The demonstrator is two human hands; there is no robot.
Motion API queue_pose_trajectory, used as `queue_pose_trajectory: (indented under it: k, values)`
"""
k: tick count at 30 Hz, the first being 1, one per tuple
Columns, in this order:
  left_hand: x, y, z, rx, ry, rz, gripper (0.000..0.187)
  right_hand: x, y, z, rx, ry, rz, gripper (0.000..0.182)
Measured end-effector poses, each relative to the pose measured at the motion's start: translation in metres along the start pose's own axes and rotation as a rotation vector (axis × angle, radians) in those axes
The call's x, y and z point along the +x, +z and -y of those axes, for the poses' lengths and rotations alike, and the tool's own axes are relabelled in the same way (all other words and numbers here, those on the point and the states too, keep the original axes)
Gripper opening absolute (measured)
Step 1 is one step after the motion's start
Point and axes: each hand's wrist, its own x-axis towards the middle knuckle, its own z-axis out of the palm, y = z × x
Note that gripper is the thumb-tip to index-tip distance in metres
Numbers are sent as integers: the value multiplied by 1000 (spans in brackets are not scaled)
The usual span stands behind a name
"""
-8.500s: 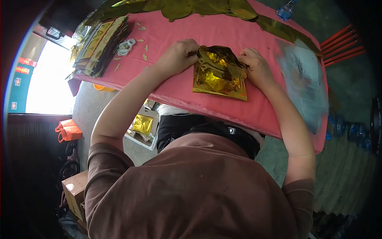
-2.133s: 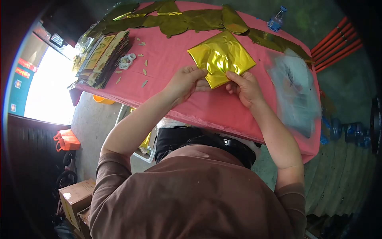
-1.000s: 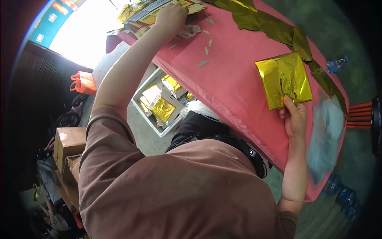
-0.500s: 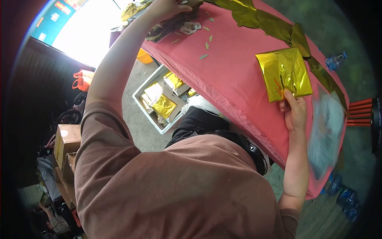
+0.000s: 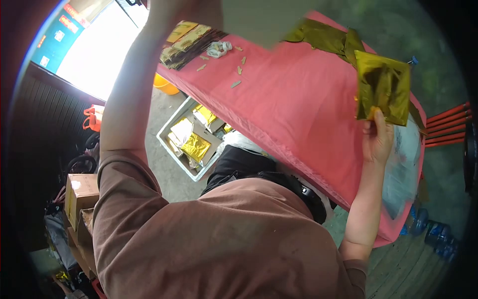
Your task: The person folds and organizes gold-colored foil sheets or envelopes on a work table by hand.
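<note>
My right hand (image 5: 377, 139) pinches a square, shiny gold foil packet (image 5: 384, 89) by its lower edge, thumb in front, and holds it up over the right end of the pink-covered table (image 5: 298, 107). At the top edge my left hand (image 5: 191, 11) is blurred and partly cut off. A pale grey-green flat sheet (image 5: 261, 22), smeared by motion, extends from it over the table. Below that hand lies a stack of brown and gold paper bundles (image 5: 191, 42). A white crumpled strip (image 5: 219, 49) and several small gold scraps (image 5: 236, 84) are beside the stack.
A long gold foil strip (image 5: 323, 37) runs along the table's far edge. Clear plastic (image 5: 402, 164) covers the right end. A white crate (image 5: 164, 137) with gold packets stands on the floor at left. Cardboard boxes (image 5: 82, 192) and red stool legs (image 5: 448, 124) flank the area.
My left hand has come up from the paper stack, and a pale sheet now shows beside it. My right hand has shifted the gold packet rightward, and its face looks darker.
</note>
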Motion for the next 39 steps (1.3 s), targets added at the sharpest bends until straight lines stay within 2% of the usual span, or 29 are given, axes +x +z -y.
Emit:
queue_pose_trajectory:
  k: [1,2,3,4,5,6,7,9,11,13,14,16,19,22,28,32,34,39]
  values:
    - [1,-3,20,-5,7,-4,16,2,-2,4,90,-82,-7,16]
    - [-2,-8,60,469,477,236,21,5,-17,4,124,-101,120,18]
    - [-5,-11,84,948,944,472,31,4,-15,5,123,-108,123,18]
    - [-31,-1,64,683,248,548,20,3,-12,7,121,-87,162,18]
    - [-61,13,42,368,-430,577,23,2,-10,9,118,-66,200,17]
    - [-76,17,56,334,-416,637,27,0,-8,6,50,-25,94,14]
    - [-96,19,76,301,-402,699,32,0,-7,4,49,-31,91,14]
    - [-123,26,101,316,-428,754,31,-2,-5,1,-119,89,64,10]
    - [-131,33,95,328,-458,806,30,0,-8,-2,-144,125,59,9]
    - [-135,32,88,687,-23,896,30,2,-12,-7,-264,226,119,10]
    - [-135,30,88,691,-25,893,30,3,-13,-12,-304,273,118,11]
    - [-136,28,92,768,203,923,27,1,-8,-18,-323,312,154,11]
    - [-133,23,95,786,266,953,24,1,7,-23,-340,379,185,12]
    - [-132,19,96,676,194,931,22,3,15,-29,-452,454,257,14]
    - [-133,23,91,715,4,949,20,17,29,-33,-585,539,317,15]
    - [-136,32,81,823,47,968,20,24,29,-36,-648,586,338,14]
    - [-135,37,75,884,-8,1032,22,26,31,-34,-684,629,361,13]
    - [-132,38,80,846,-39,1054,21,25,34,-32,-677,624,369,13]
